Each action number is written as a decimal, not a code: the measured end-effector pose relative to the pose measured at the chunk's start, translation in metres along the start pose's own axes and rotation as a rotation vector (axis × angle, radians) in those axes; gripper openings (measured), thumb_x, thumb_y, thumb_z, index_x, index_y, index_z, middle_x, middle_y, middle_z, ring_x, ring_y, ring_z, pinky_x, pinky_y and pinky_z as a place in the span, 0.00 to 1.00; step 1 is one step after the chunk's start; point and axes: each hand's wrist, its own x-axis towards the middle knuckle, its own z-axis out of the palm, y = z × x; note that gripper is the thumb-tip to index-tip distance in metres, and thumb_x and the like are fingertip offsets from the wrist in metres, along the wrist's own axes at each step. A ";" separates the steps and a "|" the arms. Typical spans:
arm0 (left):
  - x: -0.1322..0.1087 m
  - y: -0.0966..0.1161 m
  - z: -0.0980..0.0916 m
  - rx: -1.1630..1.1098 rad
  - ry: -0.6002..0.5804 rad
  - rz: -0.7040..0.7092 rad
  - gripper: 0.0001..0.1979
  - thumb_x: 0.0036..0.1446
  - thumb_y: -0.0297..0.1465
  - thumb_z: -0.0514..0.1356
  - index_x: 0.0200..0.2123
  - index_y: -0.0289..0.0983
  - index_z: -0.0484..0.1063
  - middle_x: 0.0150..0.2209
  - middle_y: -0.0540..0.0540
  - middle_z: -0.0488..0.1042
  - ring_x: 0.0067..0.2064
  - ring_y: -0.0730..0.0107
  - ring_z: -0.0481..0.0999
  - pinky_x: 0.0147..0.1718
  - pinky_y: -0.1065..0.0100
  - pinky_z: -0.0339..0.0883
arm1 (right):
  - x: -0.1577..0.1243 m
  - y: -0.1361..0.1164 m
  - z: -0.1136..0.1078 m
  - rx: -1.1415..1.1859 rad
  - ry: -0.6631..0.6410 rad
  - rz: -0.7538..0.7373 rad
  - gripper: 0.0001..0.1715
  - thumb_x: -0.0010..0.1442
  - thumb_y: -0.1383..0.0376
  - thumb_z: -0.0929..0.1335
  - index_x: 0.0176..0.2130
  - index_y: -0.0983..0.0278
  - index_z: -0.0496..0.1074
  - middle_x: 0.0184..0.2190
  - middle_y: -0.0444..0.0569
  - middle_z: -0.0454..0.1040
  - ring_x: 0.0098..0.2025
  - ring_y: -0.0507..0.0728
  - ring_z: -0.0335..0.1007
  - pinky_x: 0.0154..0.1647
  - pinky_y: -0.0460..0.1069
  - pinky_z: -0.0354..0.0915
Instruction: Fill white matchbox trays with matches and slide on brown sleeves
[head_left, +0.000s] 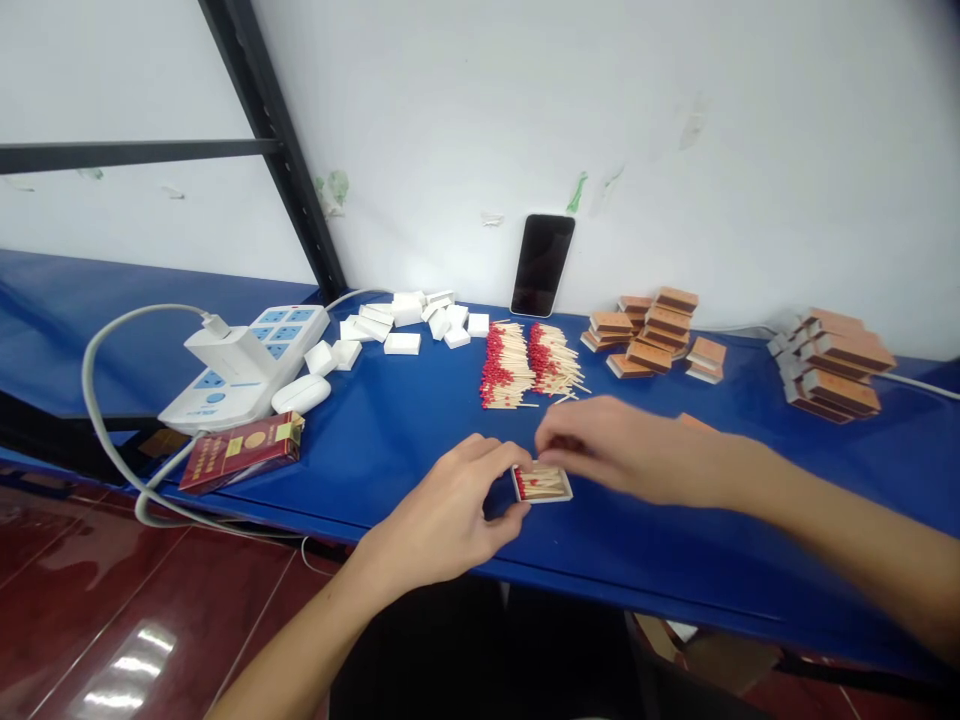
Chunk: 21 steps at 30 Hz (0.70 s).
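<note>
A small white matchbox tray (567,487) with red-tipped matches (541,483) inside sits near the table's front edge. My left hand (459,510) grips its left end between thumb and fingers. Just above its right rear side is my right hand (626,450), thumb and fingers drawn together; whatever they may hold is hidden. Behind the tray lie two piles of matches, a left pile (508,366) and a right pile (553,362), with their red heads mostly to the left.
Several white trays (403,344) lie at the back left. Orange-brown matchboxes (651,335) are stacked behind my right hand, with another stack (836,365) farther right. A phone (543,265) leans against the wall. At left are a power strip (255,365), cables and a red cigarette pack (244,452).
</note>
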 end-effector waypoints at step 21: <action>0.001 0.006 -0.001 0.106 -0.065 0.050 0.16 0.64 0.26 0.54 0.52 0.44 0.73 0.48 0.45 0.67 0.48 0.62 0.67 0.51 0.60 0.65 | -0.055 0.031 0.015 -0.158 -0.038 0.215 0.19 0.72 0.55 0.55 0.36 0.59 0.66 0.34 0.46 0.72 0.32 0.56 0.65 0.39 0.53 0.58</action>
